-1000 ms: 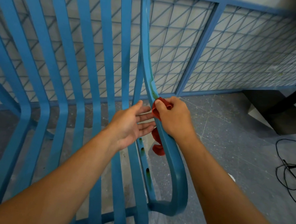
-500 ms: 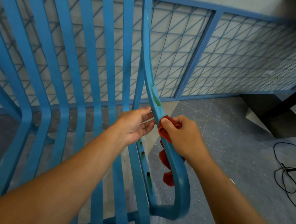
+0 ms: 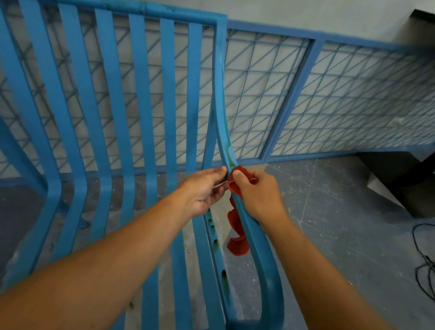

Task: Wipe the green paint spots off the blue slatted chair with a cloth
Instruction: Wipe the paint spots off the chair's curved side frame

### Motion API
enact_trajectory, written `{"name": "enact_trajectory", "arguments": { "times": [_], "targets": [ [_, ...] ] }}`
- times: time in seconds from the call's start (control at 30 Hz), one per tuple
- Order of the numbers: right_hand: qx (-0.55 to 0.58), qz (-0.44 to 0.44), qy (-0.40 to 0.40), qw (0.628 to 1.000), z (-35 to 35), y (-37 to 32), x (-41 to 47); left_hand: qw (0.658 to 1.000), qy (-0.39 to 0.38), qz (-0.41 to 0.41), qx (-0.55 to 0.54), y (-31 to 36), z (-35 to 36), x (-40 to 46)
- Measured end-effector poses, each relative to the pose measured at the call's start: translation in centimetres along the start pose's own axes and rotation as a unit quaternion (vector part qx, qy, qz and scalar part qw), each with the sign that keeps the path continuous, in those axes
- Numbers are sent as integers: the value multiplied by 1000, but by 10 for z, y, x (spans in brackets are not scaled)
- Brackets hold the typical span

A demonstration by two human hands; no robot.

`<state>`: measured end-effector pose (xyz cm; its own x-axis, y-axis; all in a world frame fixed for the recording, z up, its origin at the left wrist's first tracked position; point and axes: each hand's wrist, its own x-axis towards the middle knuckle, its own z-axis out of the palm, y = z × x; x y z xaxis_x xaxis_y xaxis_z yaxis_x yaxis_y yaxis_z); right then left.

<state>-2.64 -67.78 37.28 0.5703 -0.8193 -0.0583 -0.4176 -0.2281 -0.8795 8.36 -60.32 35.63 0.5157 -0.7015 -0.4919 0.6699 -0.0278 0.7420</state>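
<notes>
The blue slatted chair [image 3: 135, 118] fills the left and middle of the head view. Its right armrest [image 3: 259, 239] curves down toward me. A green paint streak [image 3: 229, 158] sits on the armrest just above my hands. More green spots [image 3: 223, 275] mark the seat's side rail below. My right hand [image 3: 258, 196] pinches a red cloth [image 3: 236, 242] against the armrest, thumb on top, and the cloth's tail hangs under the rail. My left hand [image 3: 203, 187] grips the same armrest from the left, fingers curled at its edge.
A blue mesh fence panel [image 3: 365, 105] runs behind the chair along a pale wall. A black cable [image 3: 431, 265] lies coiled on the grey floor at the right. A dark step or bench [image 3: 410, 179] stands at the far right. Pale plastic sheeting [image 3: 111, 245] lies under the seat.
My left hand went from flat and open beside the armrest to curled onto it. Both hands and the cloth slid up the armrest toward the green streak, and the view tilted upward.
</notes>
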Motion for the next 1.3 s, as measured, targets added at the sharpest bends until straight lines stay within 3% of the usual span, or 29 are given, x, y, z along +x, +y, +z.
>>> {"name": "enact_trajectory", "arguments": {
  "times": [0.13,0.27,0.47,0.57,0.67,0.83,0.93,1.0,1.17,1.3],
  "targets": [
    [-34,0,-12,999,-11,4,-11,998,25,49,20,7,1,6],
    [3,21,-35,999,-14,-6,-5,988,52,119,86,10,-1,12],
    [-36,-14,-4,999,0,-19,24,930,48,245,270,18,-9,17],
    [-45,-35,-3,998,4,-20,31,852,44,304,424,22,-20,22],
    [-90,-89,-5,992,2,-19,23,748,6,357,560,31,-25,24],
    [-242,-176,-54,953,-13,-10,2,570,-40,345,745,52,-44,30],
    [-290,-203,-75,932,-21,-4,-15,508,-54,339,790,65,-50,32],
    [-310,-205,-97,923,-28,-1,-24,507,-55,354,784,71,-52,33],
    [-338,-208,-104,912,-35,3,-35,590,-24,387,708,74,-48,39],
    [-300,-222,-115,921,-32,7,-26,627,-9,401,668,65,-42,46]
  ]
}}
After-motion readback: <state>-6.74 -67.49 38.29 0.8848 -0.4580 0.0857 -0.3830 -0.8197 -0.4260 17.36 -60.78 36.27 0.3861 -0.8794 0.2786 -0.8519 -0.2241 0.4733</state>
